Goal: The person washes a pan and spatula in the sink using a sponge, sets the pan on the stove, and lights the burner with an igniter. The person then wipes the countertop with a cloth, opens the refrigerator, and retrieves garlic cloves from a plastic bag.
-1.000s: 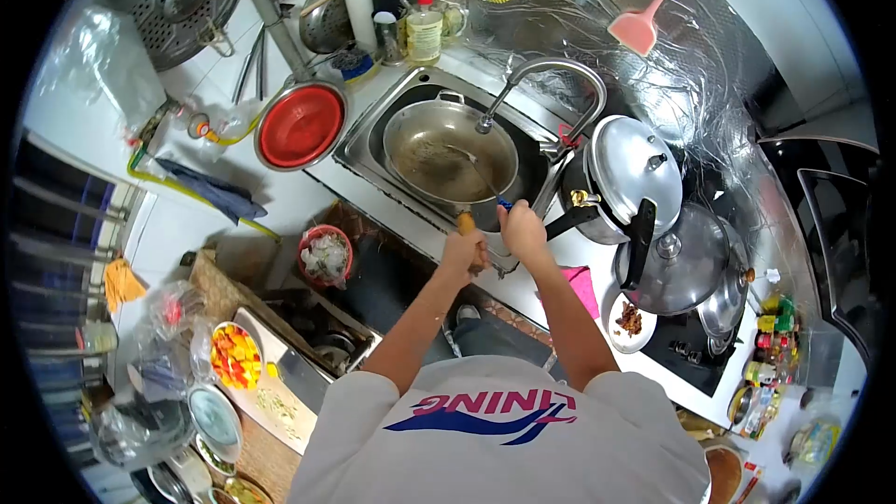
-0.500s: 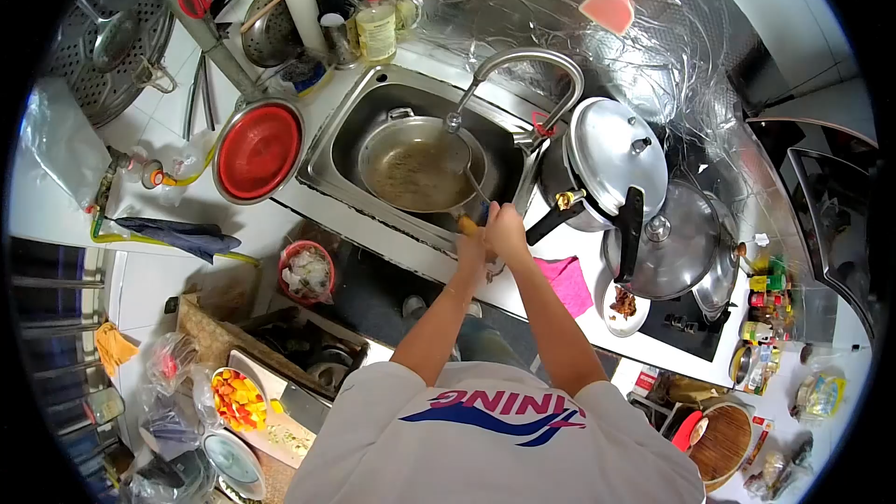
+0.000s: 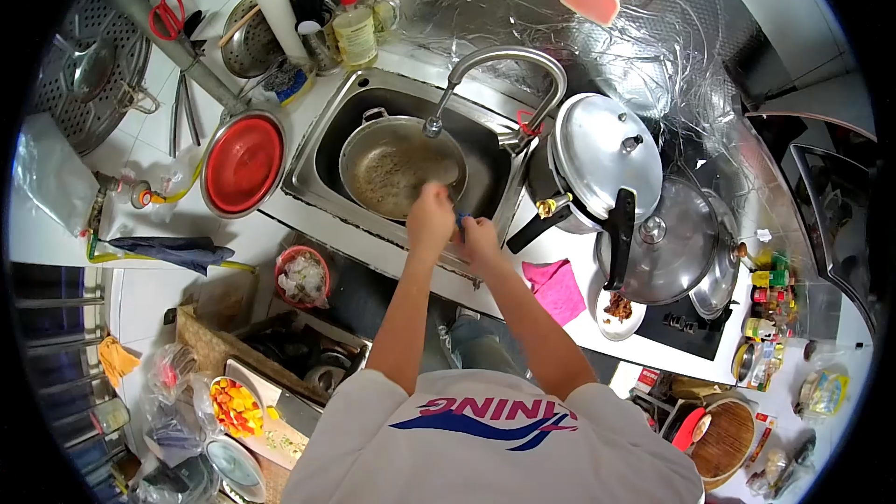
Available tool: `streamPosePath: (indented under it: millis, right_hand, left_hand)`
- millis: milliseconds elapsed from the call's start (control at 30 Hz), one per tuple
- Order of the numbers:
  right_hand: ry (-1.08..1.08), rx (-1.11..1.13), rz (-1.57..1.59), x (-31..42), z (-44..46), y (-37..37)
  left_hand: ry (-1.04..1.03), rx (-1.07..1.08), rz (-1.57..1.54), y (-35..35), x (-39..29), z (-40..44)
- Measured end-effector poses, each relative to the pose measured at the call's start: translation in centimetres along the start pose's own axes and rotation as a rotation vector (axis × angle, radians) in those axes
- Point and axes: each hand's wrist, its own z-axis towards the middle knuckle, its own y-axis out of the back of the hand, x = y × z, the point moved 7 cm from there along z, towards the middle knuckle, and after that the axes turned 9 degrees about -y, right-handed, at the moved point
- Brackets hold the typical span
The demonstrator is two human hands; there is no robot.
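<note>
A metal wok with murky brown water stands in the steel sink, below the curved faucet. My left hand is over the wok's near rim, its fingers curled and blurred. What it holds, if anything, I cannot make out. Beside it, my right hand is closed around a slim handle, of which a blue bit shows between the hands. The rest of that handle is hidden by my fingers.
Right of the sink stand a pressure cooker, a pink cloth, a bowl with dark red bits and a glass-lidded pan. A red basin lies left. A lined bin stands below the counter.
My hands were together at the sink's front edge; the left has moved left and forward over the wok. The long-stemmed, round-headed tool seen over the water is now blurred or hidden. The view shifted slightly.
</note>
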Motion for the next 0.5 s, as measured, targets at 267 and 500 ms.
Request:
streamPosePath:
  millis: [267, 500]
  right_hand:
    - [0.018, 0.190, -0.007, -1.6, -2.0, 0.7]
    - [0.055, 0.135, -0.132, -2.2, -1.3, 1.2]
  left_hand:
    - [-0.847, 0.356, 0.431, -12.4, -8.3, 8.7]
    - [-0.826, 0.216, 0.614, -10.7, -7.4, 7.5]
